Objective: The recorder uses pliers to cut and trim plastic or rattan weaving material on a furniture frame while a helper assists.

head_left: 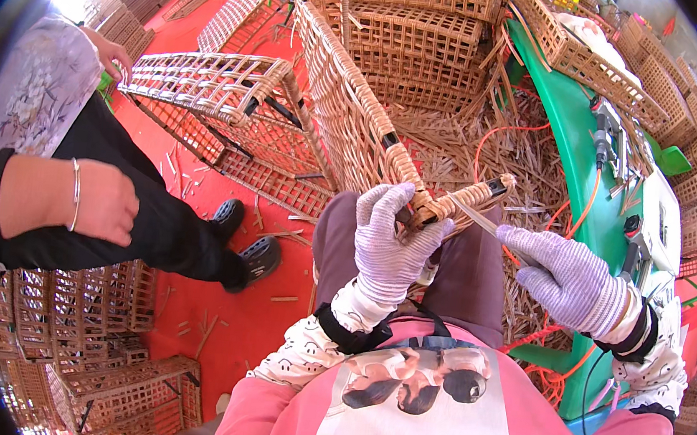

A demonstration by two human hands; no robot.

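Wicker frame (350,92) in left hand (392,243); picture (419,400) printed on shirt (279,416).

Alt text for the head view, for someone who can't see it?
A gloved left grip holds the corner of a woven wicker frame; the gloved right grip holds a thin flat piece, blade or strip unclear, near that corner. A co-worker is at left beside a second wicker frame; a green table is at right.
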